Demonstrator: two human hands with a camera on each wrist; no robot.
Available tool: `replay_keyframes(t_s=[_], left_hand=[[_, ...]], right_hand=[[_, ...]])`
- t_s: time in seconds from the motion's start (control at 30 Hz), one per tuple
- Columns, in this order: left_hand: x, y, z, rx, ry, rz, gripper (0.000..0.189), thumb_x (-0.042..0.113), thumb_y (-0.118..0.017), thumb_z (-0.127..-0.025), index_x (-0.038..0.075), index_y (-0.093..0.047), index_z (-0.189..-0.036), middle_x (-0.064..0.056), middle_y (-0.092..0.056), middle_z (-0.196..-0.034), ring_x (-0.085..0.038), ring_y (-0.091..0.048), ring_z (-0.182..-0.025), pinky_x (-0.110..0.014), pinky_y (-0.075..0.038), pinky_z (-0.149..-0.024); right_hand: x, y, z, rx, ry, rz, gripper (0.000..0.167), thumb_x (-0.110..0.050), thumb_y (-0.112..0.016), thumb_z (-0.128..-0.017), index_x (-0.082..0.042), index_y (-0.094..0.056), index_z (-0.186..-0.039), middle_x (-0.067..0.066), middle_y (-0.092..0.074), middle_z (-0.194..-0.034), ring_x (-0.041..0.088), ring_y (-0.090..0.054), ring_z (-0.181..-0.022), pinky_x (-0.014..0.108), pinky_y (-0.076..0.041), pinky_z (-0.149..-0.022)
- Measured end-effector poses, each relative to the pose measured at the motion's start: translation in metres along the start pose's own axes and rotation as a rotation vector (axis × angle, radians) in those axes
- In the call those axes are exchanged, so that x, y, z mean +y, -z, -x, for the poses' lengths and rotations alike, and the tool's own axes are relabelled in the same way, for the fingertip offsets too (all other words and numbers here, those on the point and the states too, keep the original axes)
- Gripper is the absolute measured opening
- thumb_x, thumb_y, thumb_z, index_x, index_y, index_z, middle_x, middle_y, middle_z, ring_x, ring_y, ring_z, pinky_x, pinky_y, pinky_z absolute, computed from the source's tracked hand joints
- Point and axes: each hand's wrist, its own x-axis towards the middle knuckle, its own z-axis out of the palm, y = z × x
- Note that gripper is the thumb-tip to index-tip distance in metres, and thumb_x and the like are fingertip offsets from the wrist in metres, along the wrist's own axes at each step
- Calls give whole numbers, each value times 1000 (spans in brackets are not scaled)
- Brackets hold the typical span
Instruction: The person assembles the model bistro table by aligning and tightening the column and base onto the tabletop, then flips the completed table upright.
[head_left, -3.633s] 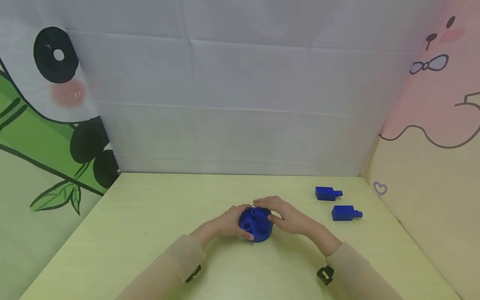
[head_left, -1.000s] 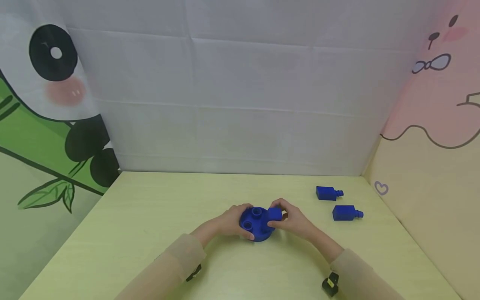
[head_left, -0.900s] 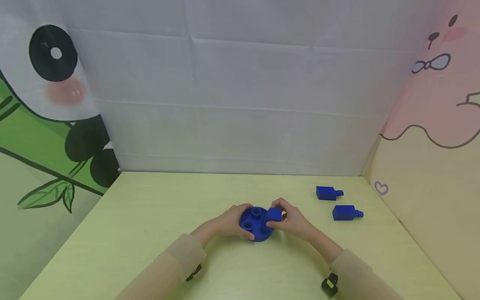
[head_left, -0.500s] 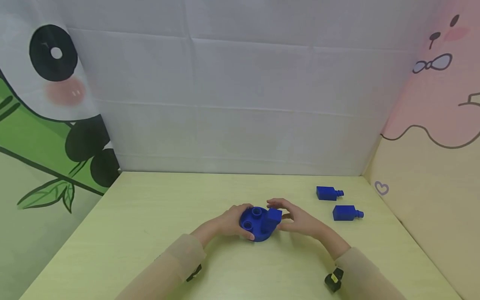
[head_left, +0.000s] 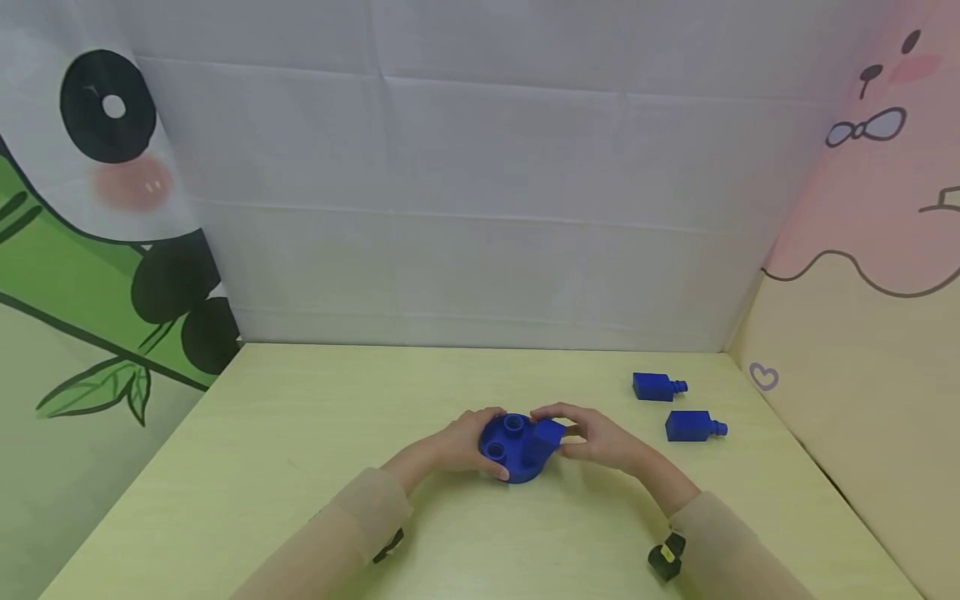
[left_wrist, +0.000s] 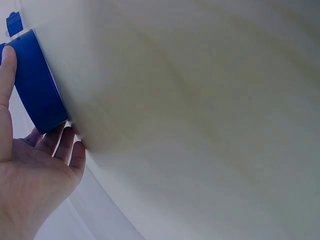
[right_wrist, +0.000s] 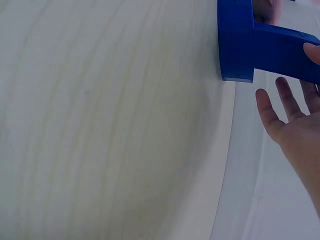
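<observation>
A round blue base [head_left: 517, 473] with two raised ring sockets sits on the table in the head view. My left hand [head_left: 457, 443] grips its left side, thumb at the front and fingers behind. From the base's right part rises a square blue bottle body [head_left: 546, 440], like the two lying bottles; its lower end is hidden. My right hand [head_left: 600, 437] pinches this piece between thumb and fingers. In the right wrist view, the thumb lies on the bottle body [right_wrist: 280, 47], while some fingers stand apart from it. The left wrist view shows the base [left_wrist: 37, 80] against my left hand.
Two blue bottles, a farther one [head_left: 654, 387] and a nearer one [head_left: 690, 426], lie at the right, necks pointing right. A pale wooden table [head_left: 337, 400] meets a white cloth [head_left: 480, 208] at the back, with cartoon-printed panels at both sides.
My right hand, earlier over the base, held the bottle body, loosened around it, then closed on it again. The bottle body has turned slightly in place. My left hand keeps its hold.
</observation>
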Motion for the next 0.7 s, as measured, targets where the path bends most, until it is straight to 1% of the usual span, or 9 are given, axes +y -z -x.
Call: replay_keyframes(t_s=[0.2, 0.3, 0.47, 0.57, 0.63, 0.7], left_hand=[[-2, -2, -2, -2, -5, -9, 97, 48, -82, -67, 9, -35, -142, -10, -47, -136, -30, -42, -125, -48, -38, -101], [-2, -1, -2, -1, -7, -8, 97, 48, -82, -67, 9, -35, -142, -11, -47, -136, -30, -42, -125, -49, -38, -101], [0, -1, -2, 1, -7, -2, 96, 47, -82, -67, 9, -35, -142, -11, -46, -137, -31, -42, -126, -49, -37, -101], [0, -1, -2, 4, -7, -1, 96, 46, -82, -67, 9, -35, -142, -12, -46, -137, -31, -42, -126, -49, -37, -101], [0, -1, -2, 6, -8, 3, 95, 45, -82, -67, 9, -36, -142, -12, -47, -137, -31, -42, -126, -49, -37, -102], [1, -1, -2, 6, -11, 5, 95, 45, -83, -67, 8, -36, -141, -12, -47, -136, -32, -42, -126, -49, -37, -102]], right_hand=[[1, 0, 2, 17, 5, 44, 52, -15, -66, -88, -11, -47, -136, 3, -50, -138, 25, -39, -133, 48, -40, -101], [3, 0, 2, 27, 36, 118, 50, -21, -67, -88, -14, -49, -134, 0, -52, -136, 22, -43, -129, 45, -42, -100], [10, 5, 0, 38, 116, 270, 45, -29, -67, -88, -19, -53, -130, -4, -55, -131, 17, -49, -121, 40, -43, -99], [13, 8, -2, 23, 141, 315, 44, -28, -68, -87, -19, -55, -127, -4, -56, -129, 16, -50, -121, 40, -42, -100], [13, 9, -4, 13, 141, 331, 43, -29, -68, -86, -18, -56, -127, -5, -57, -129, 16, -50, -121, 38, -43, -100], [12, 9, -5, 13, 146, 336, 43, -29, -68, -87, -17, -56, -126, -3, -57, -129, 17, -51, -121, 39, -43, -99]])
